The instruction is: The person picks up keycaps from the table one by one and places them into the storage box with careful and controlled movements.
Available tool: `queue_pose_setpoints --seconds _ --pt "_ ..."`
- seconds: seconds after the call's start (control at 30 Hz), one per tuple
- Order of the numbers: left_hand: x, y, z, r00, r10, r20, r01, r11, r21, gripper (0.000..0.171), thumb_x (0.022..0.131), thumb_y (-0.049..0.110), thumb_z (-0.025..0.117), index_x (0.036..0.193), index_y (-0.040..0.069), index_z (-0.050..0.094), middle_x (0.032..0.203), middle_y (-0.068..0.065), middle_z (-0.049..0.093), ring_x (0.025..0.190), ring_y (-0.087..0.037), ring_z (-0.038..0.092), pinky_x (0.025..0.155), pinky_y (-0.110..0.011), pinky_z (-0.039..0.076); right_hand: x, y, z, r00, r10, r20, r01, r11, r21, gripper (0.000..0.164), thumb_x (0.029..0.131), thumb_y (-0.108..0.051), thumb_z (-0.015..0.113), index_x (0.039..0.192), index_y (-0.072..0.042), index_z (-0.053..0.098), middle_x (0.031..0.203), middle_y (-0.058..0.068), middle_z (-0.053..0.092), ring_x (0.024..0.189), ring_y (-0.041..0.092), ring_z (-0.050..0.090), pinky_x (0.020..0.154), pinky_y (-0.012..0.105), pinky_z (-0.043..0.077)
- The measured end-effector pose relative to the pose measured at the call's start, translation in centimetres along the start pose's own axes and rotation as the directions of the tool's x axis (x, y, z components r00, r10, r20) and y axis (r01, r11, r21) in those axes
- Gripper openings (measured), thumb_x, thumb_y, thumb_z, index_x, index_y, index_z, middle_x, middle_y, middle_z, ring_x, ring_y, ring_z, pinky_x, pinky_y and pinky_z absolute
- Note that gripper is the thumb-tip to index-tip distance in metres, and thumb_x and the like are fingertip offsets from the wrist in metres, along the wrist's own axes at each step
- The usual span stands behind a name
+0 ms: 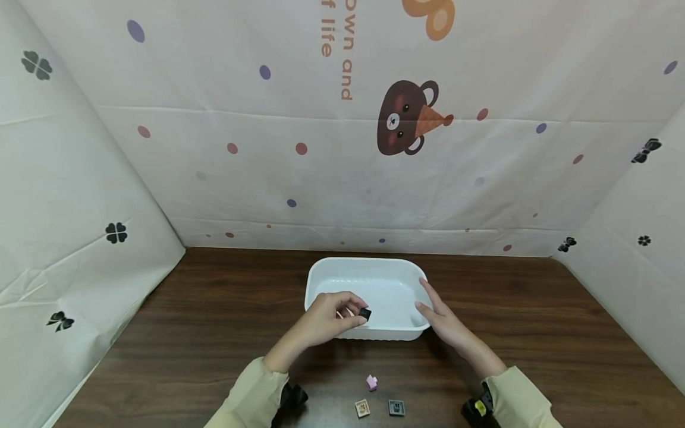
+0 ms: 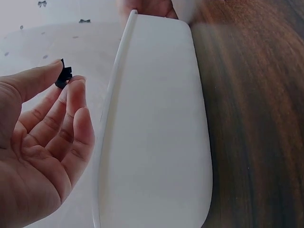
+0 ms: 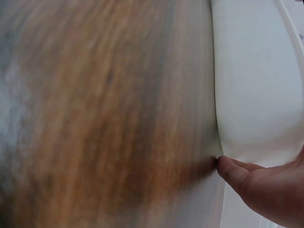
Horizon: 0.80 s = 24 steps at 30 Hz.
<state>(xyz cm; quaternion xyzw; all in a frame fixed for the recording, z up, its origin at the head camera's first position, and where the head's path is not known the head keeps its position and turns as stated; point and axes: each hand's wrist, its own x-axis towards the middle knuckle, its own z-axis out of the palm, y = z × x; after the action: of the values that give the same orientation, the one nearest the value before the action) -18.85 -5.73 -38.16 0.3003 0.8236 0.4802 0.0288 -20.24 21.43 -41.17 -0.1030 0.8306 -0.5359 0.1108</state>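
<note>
My left hand pinches a small black block-like piece between thumb and fingertips, over the front left part of a white plastic basin. In the left wrist view, the black piece shows small prongs on one side, and the remaining fingers curl loosely beneath it. At the basin's right end, my right hand rests with its fingers spread and nearly straight. The right wrist view has a fingertip of that hand right at the basin's wall.
Nearer the front edge of the dark wooden table lie a small pink piece, a tan square piece and a dark grey square piece. A white printed cloth hangs behind and along both sides.
</note>
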Motion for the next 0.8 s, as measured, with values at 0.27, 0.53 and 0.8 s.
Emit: queue_pose_setpoints --seconds 0.27,0.53,0.8 --pt "0.6 0.1 0.0 0.999 0.016 -0.029 -0.015 1.0 0.028 0.016 0.082 0.015 0.067 0.096 0.008 0.066 0.079 0.001 0.066 0.064 -0.004 0.055 0.057 -0.02 0.045 0.0 0.0 0.0 1.0 0.008 0.003 -0.008 1.0 0.005 0.06 0.099 -0.021 0.036 0.146 -0.009 0.001 0.15 0.022 -0.007 0.136 0.038 -0.008 0.104 0.059 -0.002" --pt "1.3 -0.1 0.1 0.998 0.011 -0.056 -0.009 0.999 0.04 0.017 0.082 0.015 0.067 0.097 0.006 0.066 0.08 -0.001 0.066 0.065 -0.005 0.054 0.058 -0.02 0.045 0.0 0.0 0.0 1.0 0.009 -0.001 -0.009 1.0 -0.001 0.06 0.099 -0.022 0.036 0.146 -0.008 0.002 0.15 0.022 -0.006 0.136 0.038 -0.007 0.104 0.059 -0.002" --pt "1.7 -0.3 0.2 0.997 -0.023 -0.078 0.028 0.998 0.058 0.017 0.083 0.016 0.066 0.097 0.006 0.066 0.08 0.0 0.065 0.067 -0.008 0.055 0.058 -0.021 0.044 0.1 0.0 0.0 1.0 0.013 -0.001 -0.013 1.0 -0.002 0.059 0.099 -0.022 0.036 0.146 -0.008 0.002 0.15 0.022 -0.006 0.136 0.038 -0.007 0.104 0.059 -0.002"
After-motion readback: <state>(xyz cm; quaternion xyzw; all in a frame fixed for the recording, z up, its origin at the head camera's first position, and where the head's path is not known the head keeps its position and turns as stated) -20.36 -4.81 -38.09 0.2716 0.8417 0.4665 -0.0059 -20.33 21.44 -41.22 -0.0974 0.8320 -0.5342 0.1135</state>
